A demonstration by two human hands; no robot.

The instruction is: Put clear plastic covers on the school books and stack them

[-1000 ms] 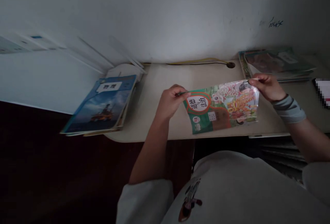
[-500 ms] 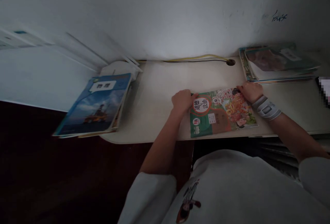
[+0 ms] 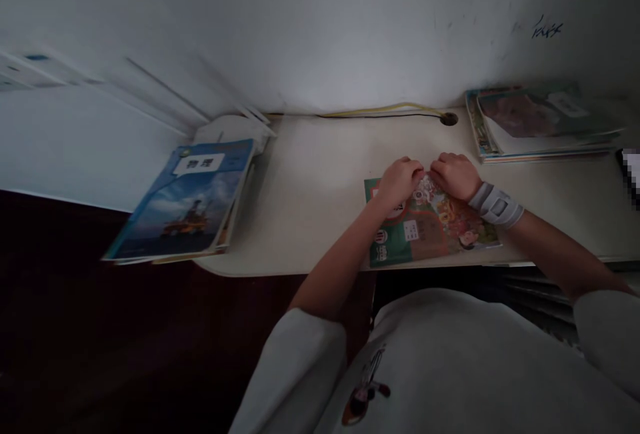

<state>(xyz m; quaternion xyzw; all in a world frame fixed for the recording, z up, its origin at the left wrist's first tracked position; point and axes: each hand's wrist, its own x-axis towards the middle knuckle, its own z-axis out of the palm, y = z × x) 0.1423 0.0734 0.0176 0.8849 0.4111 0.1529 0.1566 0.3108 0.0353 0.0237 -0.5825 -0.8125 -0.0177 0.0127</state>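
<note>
A green textbook (image 3: 423,241) with a colourful illustrated cover lies flat near the desk's front edge. My left hand (image 3: 401,181) is closed at the middle of its far edge, thumb and fingertips pinched together. Close beside it, almost touching, my right hand (image 3: 456,176) is also closed on that same edge, its fingers curled. Both hands cover part of the cover's title and upper picture. Whether something thin is pinched along with the book's edge is too small to make out. A grey band (image 3: 497,205) is around my right wrist.
A stack of books with a blue physics textbook (image 3: 193,197) on top sits at the desk's left end. Another book stack (image 3: 545,124) lies at the back right. A yellow cable (image 3: 370,111) runs along the wall to a round hole (image 3: 449,119) in the desk (image 3: 300,207).
My hands have moved inward from the textbook's two far corners to the middle of its far edge and now nearly meet. The textbook has stayed in about the same place.
</note>
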